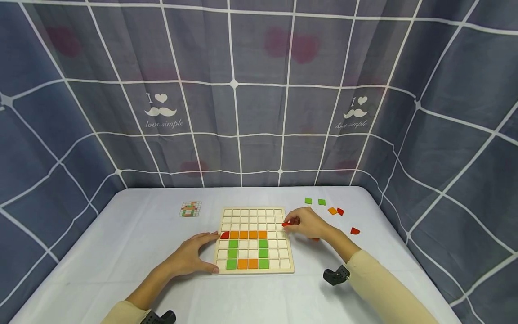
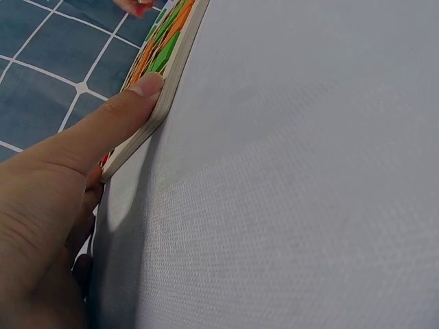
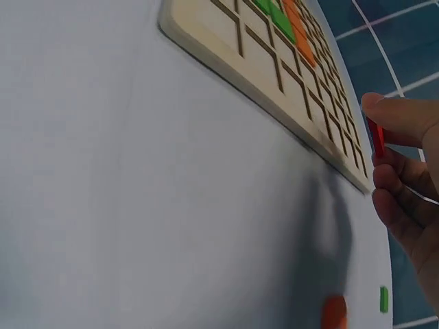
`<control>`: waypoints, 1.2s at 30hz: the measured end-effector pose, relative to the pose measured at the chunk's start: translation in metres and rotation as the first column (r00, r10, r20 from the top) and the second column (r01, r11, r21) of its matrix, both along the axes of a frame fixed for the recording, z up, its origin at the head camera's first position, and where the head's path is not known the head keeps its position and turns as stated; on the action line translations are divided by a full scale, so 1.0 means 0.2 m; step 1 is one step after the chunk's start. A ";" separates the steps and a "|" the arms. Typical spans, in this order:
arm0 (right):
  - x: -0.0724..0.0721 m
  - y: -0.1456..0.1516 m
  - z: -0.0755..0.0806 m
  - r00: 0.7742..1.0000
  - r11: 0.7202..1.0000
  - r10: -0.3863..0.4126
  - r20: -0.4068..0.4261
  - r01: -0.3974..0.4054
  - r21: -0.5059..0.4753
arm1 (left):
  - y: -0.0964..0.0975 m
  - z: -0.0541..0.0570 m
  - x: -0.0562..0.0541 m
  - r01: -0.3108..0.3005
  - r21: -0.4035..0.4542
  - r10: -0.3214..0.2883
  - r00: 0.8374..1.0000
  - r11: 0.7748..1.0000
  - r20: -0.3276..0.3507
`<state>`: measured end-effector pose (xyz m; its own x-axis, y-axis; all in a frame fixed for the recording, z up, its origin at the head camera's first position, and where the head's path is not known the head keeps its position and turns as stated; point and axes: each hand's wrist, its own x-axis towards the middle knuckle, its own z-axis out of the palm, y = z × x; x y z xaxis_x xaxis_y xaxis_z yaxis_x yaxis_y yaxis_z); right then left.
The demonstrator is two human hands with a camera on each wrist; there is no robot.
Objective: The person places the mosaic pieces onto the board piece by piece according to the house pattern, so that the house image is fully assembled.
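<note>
Red piece (image 3: 376, 139) between fingertips (image 3: 387, 177) of right hand (image 1: 309, 222)

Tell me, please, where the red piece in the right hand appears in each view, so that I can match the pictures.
Head: the red piece is slightly right of centre, below mid-height, pinched by the right hand.
Left wrist: the red piece is small, close to the top edge, left of centre.
Right wrist: the red piece is towards the right edge, slightly above mid-height.
Shared landmark: the wooden grid board.
</note>
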<state>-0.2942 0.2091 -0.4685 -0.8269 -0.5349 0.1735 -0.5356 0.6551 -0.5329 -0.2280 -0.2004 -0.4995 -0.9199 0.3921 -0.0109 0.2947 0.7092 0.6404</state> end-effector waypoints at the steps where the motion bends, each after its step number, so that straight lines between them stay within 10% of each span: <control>1: 0.00 -0.02 -0.01 1.000 1.000 0.007 0.004 -0.007 0.001 | 0.00 0.00 0.00 -0.001 0.001 0.001 1.000 1.000 0.001; 36: 0.05 -0.21 -0.10 0.998 0.996 0.065 0.007 -0.065 0.058 | -0.01 -0.03 -0.01 -0.011 0.003 0.011 1.000 1.000 0.001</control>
<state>-0.2836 0.1673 -0.4881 -0.7908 -0.5966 0.1365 -0.5754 0.6488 -0.4980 -0.2302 -0.2024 -0.5048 -0.9243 0.3815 -0.0109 0.2857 0.7104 0.6432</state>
